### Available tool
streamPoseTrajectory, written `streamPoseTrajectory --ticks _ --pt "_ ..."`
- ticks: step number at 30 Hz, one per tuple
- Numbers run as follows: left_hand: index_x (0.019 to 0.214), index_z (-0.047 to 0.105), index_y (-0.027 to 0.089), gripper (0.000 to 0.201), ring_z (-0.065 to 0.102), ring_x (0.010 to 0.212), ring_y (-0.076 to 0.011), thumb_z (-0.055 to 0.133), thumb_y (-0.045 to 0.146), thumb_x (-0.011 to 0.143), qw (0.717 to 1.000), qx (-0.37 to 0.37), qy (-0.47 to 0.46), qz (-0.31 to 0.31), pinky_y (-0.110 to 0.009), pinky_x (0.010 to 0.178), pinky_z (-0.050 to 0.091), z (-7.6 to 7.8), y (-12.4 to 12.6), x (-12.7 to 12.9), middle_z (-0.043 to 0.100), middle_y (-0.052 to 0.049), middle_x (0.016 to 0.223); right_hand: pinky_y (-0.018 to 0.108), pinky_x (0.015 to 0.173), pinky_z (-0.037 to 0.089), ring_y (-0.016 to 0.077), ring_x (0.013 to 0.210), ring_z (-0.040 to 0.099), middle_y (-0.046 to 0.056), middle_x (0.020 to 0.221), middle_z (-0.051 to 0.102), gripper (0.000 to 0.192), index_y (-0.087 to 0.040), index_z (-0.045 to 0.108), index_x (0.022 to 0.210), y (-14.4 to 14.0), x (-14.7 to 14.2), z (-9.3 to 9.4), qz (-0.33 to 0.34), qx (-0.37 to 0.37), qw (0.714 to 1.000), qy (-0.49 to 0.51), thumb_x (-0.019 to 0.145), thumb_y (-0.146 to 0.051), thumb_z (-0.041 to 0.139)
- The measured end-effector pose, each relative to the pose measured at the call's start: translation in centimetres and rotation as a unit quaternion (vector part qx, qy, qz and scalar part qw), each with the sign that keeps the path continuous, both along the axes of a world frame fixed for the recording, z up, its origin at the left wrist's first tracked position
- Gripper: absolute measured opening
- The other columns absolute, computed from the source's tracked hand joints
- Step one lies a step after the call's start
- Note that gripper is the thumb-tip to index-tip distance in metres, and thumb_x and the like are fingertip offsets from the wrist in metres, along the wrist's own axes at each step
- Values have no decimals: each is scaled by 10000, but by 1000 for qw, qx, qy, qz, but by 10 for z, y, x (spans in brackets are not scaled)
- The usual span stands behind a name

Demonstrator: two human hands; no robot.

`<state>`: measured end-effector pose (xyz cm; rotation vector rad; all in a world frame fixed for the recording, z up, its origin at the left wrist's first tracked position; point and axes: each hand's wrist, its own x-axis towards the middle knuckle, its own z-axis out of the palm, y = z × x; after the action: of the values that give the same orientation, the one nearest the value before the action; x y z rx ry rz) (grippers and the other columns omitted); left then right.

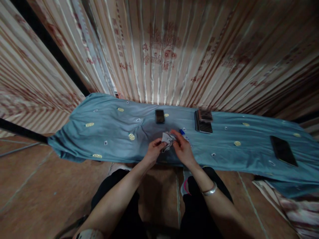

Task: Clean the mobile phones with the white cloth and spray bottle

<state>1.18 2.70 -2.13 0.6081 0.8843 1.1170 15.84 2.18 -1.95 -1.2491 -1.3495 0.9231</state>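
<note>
A crumpled light grey cloth (167,140) is held between both hands above the front part of the blue bedspread. My left hand (156,148) pinches its left side with thumb and fingers. My right hand (182,146) grips the right side, fingers bent over the top. A dark edge shows under the cloth, but whether something is wrapped inside I cannot make out. Just beyond my right hand lies a small item with a blue cap (182,132), partly hidden by the hand. A black phone-like device (159,116) lies flat behind the cloth.
Right of centre sits a stack of dark flat devices (204,125), partly pixelated. A black tablet-like slab (283,150) lies farther right. The blue patterned bedspread (114,126) has wrinkles. Patterned curtains (161,79) hang behind it, and a tiled floor (27,179) lies in front.
</note>
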Motion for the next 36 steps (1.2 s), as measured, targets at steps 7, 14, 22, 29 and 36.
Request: streamPoseTrajectory --ticks 7,14,22,29,36 --pt "750 709 170 120 624 697 -155 795 166 667 995 -79 -58 20 -320 764 511 13 4 -8 699 -13 726 311 749 575 194 863 708 11 927 778 386 -259 760 926 1 -3 0 20 -201 942 268 637 -502 840" --pt "849 712 165 136 645 771 -165 671 291 820 991 -116 -69 9 -300 755 533 17 1 -7 724 -38 820 256 668 565 133 677 681 -21 719 758 260 -238 767 691 2 3 7 -11 -195 919 341 515 -338 930" --pt "938 744 148 244 668 809 -188 771 294 744 992 -91 -73 -41 -278 683 534 19 -7 2 753 -89 938 258 682 591 153 718 710 -3 799 779 191 -232 759 764 5 12 17 2 -191 911 366 615 -272 872" --pt "829 684 137 155 658 712 -143 749 70 706 990 -120 -71 -4 -331 807 553 5 -1 -1 702 -36 783 229 680 598 167 845 740 -9 888 790 165 -254 728 880 18 39 15 -23 -165 918 360 725 -297 768" --pt "933 701 127 116 687 909 -188 687 187 834 991 -109 -68 24 -364 984 478 5 -6 -4 728 -98 940 204 577 567 124 694 708 -28 824 767 183 -252 730 814 14 20 28 19 -148 913 380 674 -300 839"
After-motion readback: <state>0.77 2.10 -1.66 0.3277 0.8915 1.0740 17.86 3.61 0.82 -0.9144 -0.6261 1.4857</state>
